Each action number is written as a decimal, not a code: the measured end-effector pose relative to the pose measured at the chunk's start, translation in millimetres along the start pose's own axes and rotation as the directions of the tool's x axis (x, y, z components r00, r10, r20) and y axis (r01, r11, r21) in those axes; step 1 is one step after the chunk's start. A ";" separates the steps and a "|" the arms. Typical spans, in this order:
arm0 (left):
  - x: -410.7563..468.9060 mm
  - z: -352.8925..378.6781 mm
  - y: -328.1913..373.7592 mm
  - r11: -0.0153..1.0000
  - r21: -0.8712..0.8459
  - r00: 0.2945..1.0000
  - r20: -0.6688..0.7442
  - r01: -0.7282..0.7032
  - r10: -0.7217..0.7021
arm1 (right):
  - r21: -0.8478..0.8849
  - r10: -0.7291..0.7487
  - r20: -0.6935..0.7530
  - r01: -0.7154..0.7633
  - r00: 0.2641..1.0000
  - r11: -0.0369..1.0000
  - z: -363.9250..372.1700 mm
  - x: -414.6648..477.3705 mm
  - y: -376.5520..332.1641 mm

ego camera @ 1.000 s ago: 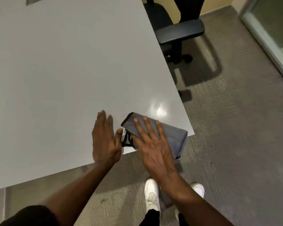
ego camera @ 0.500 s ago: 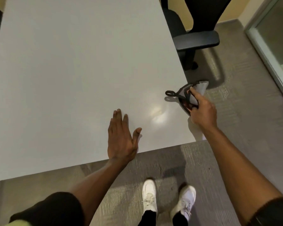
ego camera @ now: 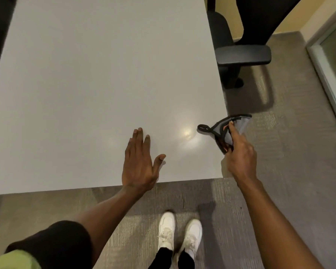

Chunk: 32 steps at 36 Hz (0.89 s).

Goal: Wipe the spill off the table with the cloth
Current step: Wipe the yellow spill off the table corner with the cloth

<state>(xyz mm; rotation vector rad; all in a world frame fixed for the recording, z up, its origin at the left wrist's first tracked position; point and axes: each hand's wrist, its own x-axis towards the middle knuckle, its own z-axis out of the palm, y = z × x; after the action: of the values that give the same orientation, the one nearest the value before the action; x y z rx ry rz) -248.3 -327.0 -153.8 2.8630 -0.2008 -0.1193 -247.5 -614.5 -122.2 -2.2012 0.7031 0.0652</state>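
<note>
A large white table [ego camera: 97, 78] fills the upper left. My left hand [ego camera: 139, 164] lies flat and open near its front edge, fingers pointing away from me. At the table's right edge my right hand [ego camera: 241, 158] grips a folded grey cloth [ego camera: 219, 131] with black trim and a black hanging loop. The cloth is lifted, and its loop reaches over the table's right edge. A shiny light patch [ego camera: 186, 133] shows on the tabletop between my hands; I cannot tell whether it is liquid or glare.
A black office chair [ego camera: 241, 53] stands past the table's right side. Grey carpet [ego camera: 289, 171] covers the floor to the right and front. A glass partition [ego camera: 334, 74] runs along the far right. My white shoes [ego camera: 178, 235] stand in front of the table.
My right hand went from lying flat on the cloth at the front corner to gripping it, then lifted it away to the table's right edge. My left hand stayed flat on the table.
</note>
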 end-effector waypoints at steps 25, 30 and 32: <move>0.8 6.2 -7.7 0.998 -0.048 0.998 -0.037 -0.044 0.042 | -0.452 -0.622 0.430 0.752 0.655 0.479 51.2 -51.1 -8.1; -0.9 7.2 -6.7 0.998 -0.028 0.998 -0.031 -0.047 0.046 | -0.536 -0.459 0.237 0.509 0.856 0.673 20.0 11.2 -23.0; 0.5 6.6 -6.9 0.998 -0.034 0.999 -0.023 -0.044 0.043 | -0.526 -0.421 0.157 0.437 0.893 0.730 17.3 26.9 -27.5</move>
<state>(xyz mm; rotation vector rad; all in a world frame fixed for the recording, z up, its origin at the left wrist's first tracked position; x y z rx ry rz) -247.5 -322.2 -162.1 2.8227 -0.2538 -0.0821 -207.7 -600.3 -122.3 -2.8663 0.1302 0.0654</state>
